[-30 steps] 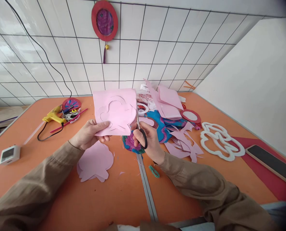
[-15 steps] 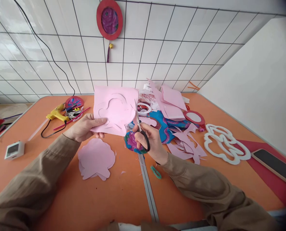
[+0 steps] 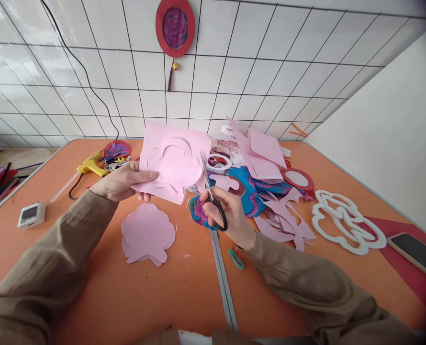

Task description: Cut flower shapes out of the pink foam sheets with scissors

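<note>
My left hand (image 3: pixel 121 182) pinches the lower left corner of a pink paper sheet (image 3: pixel 173 160) with a drawn flower outline, held up over the orange table (image 3: pixel 91 287). My right hand (image 3: pixel 227 213) grips black-handled scissors (image 3: pixel 213 191), blades pointing up along the sheet's right edge. Cut pink flower shapes (image 3: pixel 148 233) lie stacked on the table below my left hand. A colourful printed cut-out (image 3: pixel 198 211) lies just under my right hand.
Pink scraps (image 3: pixel 285 220) and patterned paper pile up at the back right. A white flower stencil (image 3: pixel 345 220), a dark phone (image 3: pixel 414 251), a yellow glue gun (image 3: pixel 91 165), a small white device (image 3: pixel 31 214) and a metal ruler (image 3: pixel 223 282) lie around. A red oval ornament (image 3: pixel 175 26) hangs on the tiled wall.
The pink sheet has tilted back and lowered a little with my left hand. The scissors have drawn slightly away from its right edge. The view has shifted, so everything sits further right.
</note>
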### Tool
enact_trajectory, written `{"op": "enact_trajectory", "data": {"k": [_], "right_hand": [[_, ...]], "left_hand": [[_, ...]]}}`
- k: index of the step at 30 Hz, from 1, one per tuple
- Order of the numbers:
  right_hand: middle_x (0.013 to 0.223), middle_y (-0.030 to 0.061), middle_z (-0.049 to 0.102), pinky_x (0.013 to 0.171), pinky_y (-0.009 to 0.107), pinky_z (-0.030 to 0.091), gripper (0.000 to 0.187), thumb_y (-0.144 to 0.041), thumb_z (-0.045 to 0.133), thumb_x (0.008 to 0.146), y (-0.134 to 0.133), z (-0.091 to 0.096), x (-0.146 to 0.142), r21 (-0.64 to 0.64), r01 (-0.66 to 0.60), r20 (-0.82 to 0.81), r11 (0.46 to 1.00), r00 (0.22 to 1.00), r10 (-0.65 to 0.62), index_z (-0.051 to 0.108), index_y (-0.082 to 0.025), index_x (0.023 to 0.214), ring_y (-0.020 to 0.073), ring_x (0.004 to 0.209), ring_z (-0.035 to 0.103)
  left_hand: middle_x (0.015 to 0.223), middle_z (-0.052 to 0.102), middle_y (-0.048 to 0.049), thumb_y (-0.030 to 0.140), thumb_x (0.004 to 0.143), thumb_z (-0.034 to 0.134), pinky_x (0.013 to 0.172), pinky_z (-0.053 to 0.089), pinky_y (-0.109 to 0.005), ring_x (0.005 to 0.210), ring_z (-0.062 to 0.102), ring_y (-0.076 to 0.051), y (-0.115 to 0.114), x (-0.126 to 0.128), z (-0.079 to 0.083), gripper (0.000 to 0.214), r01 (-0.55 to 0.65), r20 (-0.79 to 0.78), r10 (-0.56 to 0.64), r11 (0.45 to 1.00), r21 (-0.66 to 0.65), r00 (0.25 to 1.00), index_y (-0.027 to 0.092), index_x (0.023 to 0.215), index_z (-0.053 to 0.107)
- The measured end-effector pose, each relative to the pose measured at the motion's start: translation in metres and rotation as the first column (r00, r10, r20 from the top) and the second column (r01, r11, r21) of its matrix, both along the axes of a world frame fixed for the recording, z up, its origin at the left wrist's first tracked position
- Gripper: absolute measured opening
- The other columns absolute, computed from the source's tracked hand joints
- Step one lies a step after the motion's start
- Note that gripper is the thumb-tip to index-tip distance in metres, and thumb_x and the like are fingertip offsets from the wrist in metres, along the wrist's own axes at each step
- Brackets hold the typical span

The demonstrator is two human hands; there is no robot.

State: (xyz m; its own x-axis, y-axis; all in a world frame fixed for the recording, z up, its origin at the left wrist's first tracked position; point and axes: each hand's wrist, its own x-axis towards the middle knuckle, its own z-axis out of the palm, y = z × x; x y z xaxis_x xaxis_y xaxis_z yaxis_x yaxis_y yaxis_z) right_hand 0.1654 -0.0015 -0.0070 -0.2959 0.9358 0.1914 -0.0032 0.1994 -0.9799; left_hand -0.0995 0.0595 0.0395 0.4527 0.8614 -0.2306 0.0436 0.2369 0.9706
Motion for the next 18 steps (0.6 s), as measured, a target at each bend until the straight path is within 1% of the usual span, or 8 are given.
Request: {"op": "enact_trajectory", "data": {"k": [3,6,11,18], "right_hand": [[0.054,-0.0066,0.052,0.040,0.019,0.037,0.039,-0.053,0.070,0.078,-0.0007,-0.0005,-0.0008,-0.012,0.002,0.005,1.000,1.000,-0.002,0.055,-0.018,0.082,0.0057,0.039,0.046],[0.054,-0.0065,0.052,0.039,0.019,0.037,0.039,-0.054,0.070,0.079,-0.0006,-0.0023,-0.0012,-0.013,0.002,0.005,1.000,1.000,-0.002,0.054,-0.018,0.082,0.0061,0.039,0.047],[0.056,-0.0053,0.055,0.039,0.019,0.036,0.038,-0.054,0.069,0.080,-0.0005,-0.0042,-0.0013,0.001,-0.001,0.018,1.000,1.000,0.001,0.054,-0.018,0.080,0.0060,0.038,0.048],[0.054,-0.0060,0.053,0.039,0.021,0.037,0.039,-0.055,0.069,0.080,-0.0013,-0.0042,-0.0013,0.003,0.000,0.031,1.000,1.000,0.000,0.054,-0.019,0.079,0.0065,0.038,0.046]], "left_hand": [[0.041,0.063,-0.0070,0.042,0.057,0.091,0.033,0.048,-0.018,0.031,0.056,-0.013,0.0009,-0.0006,0.0011,0.035,-0.003,-0.009,0.003,1.000,-0.004,1.000,0.012,0.055,0.074],[0.041,0.063,-0.0070,0.042,0.056,0.091,0.032,0.047,-0.016,0.031,0.056,-0.012,0.0013,-0.0005,0.0017,0.036,0.003,-0.011,-0.003,1.000,-0.013,1.000,0.011,0.053,0.073],[0.041,0.063,-0.0075,0.042,0.056,0.091,0.031,0.045,-0.014,0.031,0.055,-0.012,0.0013,0.0000,0.0012,0.036,0.008,-0.015,-0.009,1.000,-0.019,1.000,0.011,0.055,0.074],[0.040,0.062,-0.0074,0.041,0.061,0.089,0.033,0.048,-0.016,0.031,0.055,-0.011,0.0034,-0.0044,0.0014,0.034,0.032,-0.025,-0.032,0.999,-0.016,0.999,0.012,0.052,0.073]]}}
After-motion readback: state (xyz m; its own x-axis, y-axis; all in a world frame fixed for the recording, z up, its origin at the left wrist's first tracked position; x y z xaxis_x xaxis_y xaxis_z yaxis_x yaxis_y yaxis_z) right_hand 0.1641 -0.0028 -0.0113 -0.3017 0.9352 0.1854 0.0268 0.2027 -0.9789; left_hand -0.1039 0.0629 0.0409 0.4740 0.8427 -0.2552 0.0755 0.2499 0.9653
